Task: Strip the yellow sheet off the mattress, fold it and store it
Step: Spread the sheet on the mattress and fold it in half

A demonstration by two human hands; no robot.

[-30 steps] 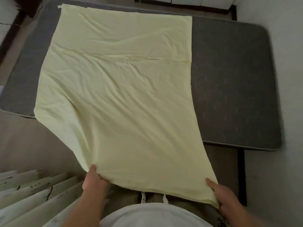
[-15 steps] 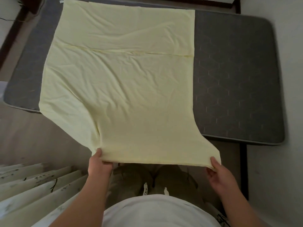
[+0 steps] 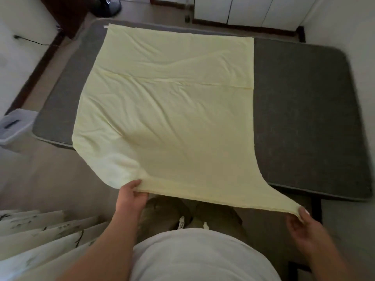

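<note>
Yellow sheet (image 3: 172, 110) spread over left part of mattress (image 3: 300, 118), near edge lifted off; right strip bare grey. Left hand (image 3: 129, 197) grip pinching near-left corner, right hand (image 3: 304, 226) pinching near-right corner. Fingers under cloth hidden.

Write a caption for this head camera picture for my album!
Both hands, left and right, hold the sheet by its near corners over the mattress.

Pale yellow sheet (image 3: 172, 122); dark grey mattress (image 3: 304, 118); white shirt (image 3: 203, 258)
</note>
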